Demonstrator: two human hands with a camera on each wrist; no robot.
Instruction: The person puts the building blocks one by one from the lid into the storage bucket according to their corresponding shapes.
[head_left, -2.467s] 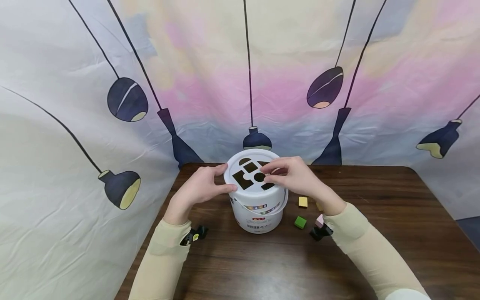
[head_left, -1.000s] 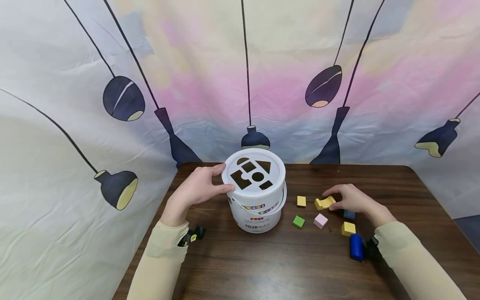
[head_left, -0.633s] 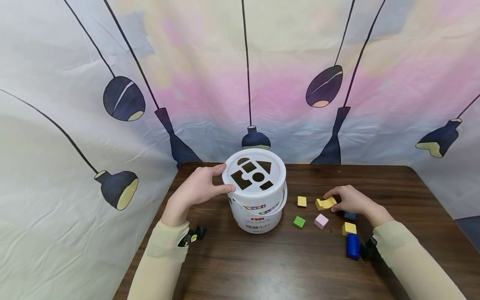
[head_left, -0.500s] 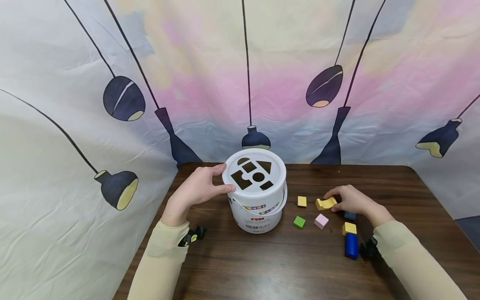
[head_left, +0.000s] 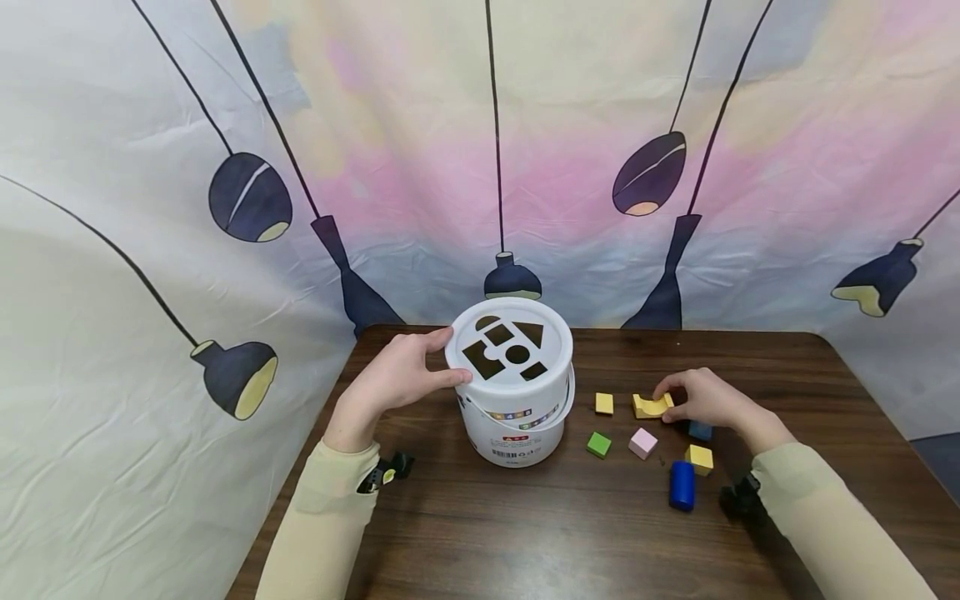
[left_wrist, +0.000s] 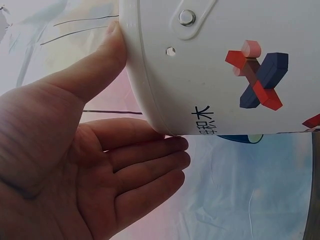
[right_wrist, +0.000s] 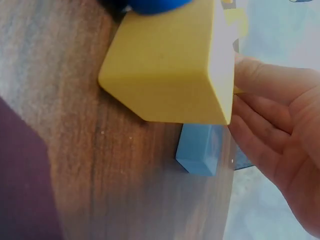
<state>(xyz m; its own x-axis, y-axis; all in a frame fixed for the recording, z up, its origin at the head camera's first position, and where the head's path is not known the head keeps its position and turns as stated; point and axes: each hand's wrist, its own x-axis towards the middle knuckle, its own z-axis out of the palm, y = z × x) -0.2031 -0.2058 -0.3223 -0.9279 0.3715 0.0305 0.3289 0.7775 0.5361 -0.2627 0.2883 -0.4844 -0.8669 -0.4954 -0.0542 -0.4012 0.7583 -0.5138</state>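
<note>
A white bucket [head_left: 517, 450] stands upright, its lid [head_left: 551, 367] cut with several shaped holes. At the lid's left edge rests my left hand [head_left: 397, 371], thumb and index finger spread against the rim; the left wrist view shows its other fingers straight beside the bucket. To the right, my right hand [head_left: 712, 400] pinches the right end of a yellow arch-shaped block [head_left: 649, 407] low over the table. Under that wrist lie a blue block [head_left: 701, 431] and a yellow cube [head_left: 699, 460], which is large in the right wrist view and partly hides the fingertips.
A blue cylinder [head_left: 682, 486] lies in front of the yellow cube. Between bucket and right hand are a small yellow block [head_left: 603, 403], a green block [head_left: 598, 445] and a pink block [head_left: 642, 443]. A printed cloth [head_left: 450, 167] hangs behind the wooden table [head_left: 540, 533].
My right hand has gone from above the lid to the yellow arch block, which has since turned slightly. The blue cylinder has rolled left. My left hand has stayed at the rim.
</note>
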